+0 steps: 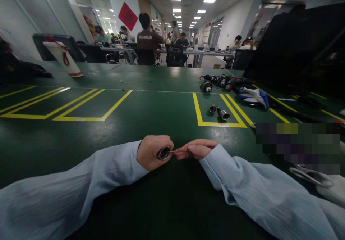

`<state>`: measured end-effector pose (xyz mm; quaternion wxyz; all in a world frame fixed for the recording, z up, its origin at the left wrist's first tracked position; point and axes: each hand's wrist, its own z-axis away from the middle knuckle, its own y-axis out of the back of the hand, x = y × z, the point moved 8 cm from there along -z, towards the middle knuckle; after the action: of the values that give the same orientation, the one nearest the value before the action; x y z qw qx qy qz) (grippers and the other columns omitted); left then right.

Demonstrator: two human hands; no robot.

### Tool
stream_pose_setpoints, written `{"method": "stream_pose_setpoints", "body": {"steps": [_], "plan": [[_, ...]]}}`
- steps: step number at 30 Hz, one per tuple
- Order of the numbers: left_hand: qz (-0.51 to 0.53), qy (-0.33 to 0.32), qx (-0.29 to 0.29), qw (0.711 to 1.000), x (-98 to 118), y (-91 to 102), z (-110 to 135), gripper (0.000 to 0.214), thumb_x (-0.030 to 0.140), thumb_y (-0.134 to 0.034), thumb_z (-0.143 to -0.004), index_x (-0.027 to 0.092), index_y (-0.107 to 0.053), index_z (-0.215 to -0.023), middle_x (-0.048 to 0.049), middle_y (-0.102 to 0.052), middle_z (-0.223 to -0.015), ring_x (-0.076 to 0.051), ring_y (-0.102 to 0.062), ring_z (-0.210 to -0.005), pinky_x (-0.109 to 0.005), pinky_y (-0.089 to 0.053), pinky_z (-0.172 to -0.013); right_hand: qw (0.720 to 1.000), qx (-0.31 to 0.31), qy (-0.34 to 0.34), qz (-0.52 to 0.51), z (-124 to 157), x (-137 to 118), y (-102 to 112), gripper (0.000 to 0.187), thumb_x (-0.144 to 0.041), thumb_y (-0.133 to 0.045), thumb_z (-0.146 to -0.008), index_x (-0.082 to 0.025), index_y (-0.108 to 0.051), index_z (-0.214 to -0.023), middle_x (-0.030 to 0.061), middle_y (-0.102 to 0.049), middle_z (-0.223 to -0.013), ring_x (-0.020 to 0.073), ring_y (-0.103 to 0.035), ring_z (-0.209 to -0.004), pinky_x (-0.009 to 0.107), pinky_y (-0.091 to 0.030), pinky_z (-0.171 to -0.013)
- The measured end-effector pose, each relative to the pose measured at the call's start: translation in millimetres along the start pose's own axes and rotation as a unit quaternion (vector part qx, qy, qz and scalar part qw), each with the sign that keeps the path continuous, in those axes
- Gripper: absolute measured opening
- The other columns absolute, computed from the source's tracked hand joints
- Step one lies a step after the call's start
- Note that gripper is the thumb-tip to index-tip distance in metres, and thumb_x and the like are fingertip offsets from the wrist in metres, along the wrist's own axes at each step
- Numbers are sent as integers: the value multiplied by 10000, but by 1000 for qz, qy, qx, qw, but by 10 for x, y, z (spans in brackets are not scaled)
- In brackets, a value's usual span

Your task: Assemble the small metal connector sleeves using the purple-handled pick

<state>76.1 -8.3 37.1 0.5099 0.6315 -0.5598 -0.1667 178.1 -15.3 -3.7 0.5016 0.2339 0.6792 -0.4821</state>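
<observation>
My left hand [153,150] is closed around a hollow, round metal fitting [164,153], its open end turned toward me. A thin metal pick-like tool [176,151] reaches from my right hand [198,148] to the opening of this fitting. The right fingers pinch the tool; whether its tip touches the inside I cannot tell. Both hands are just above the green table [151,125]. Two similar metal fittings [212,107] lie farther back on the right, inside a yellow-taped box.
Black cables with metal connectors [207,86] and a blue-and-white glove [254,96] lie at the back right. A large dark panel [293,45] stands at the right. A white and red object [63,58] stands at the back left. People sit at desks beyond.
</observation>
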Motion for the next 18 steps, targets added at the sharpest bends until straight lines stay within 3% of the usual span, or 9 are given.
{"method": "stream_pose_setpoints", "body": {"steps": [9, 18], "plan": [[21, 11, 29, 999, 13, 64, -7, 98, 166, -494, -758, 149, -489, -662, 12, -492, -584, -77, -442, -495, -193, -351, -465, 999, -34, 22, -7, -14, -61, -19, 201, -282, -641, -735, -124, -709, -838, 106, -711, -877, 209, -673, -820, 347, -518, -804], [38, 11, 35, 999, 8, 63, -5, 104, 187, -530, -753, 141, -498, -666, 10, -496, -583, -73, -437, -490, -190, -337, -449, 996, 9, 62, 70, 40, -167, -43, 175, -263, -605, -768, -140, -706, -842, 94, -714, -867, 188, -674, -804, 355, -517, -812]]}}
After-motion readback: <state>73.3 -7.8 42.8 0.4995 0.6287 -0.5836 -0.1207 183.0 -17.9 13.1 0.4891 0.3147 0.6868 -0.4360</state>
